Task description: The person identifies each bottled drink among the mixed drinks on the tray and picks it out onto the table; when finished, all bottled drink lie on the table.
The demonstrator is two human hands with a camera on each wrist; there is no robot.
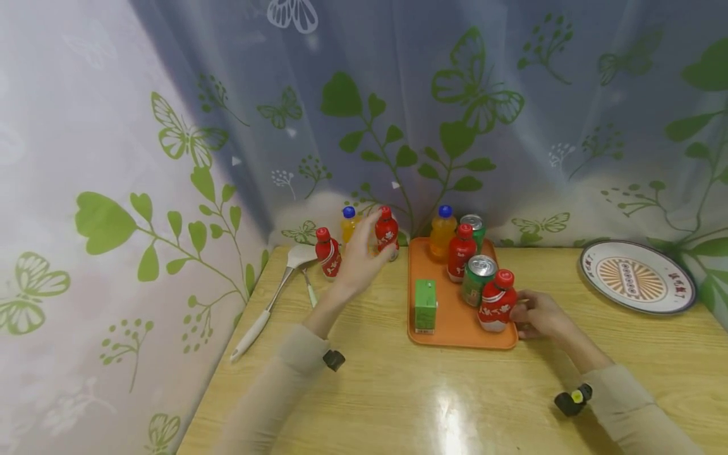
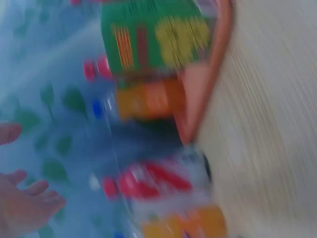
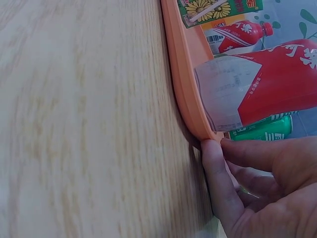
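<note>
Smooth plastic for the shallow orange rectangular tray [image 1: 455,330], softly satin along the rim. Glossy printed film around the squat red-and-white plastic bottle with a red cap [image 3: 252,91], with smooth milky plastic at its base. Bare shiny metal on top of the green cylindrical metal can [image 1: 472,291]. Clear, glossy plastic for the orange-filled bottle with a blue cap [image 1: 442,237]. Smooth coated paperboard for the green box-shaped drink carton [image 1: 424,306]. Streaky wood grain across the pale yellow tabletop [image 1: 370,385], polished enough for white glare. Matt, softly folded cloth for the blue-grey leaf-printed curtain [image 1: 398,76]; matt cloth likewise for the beige sleeve [image 1: 625,404].
</note>
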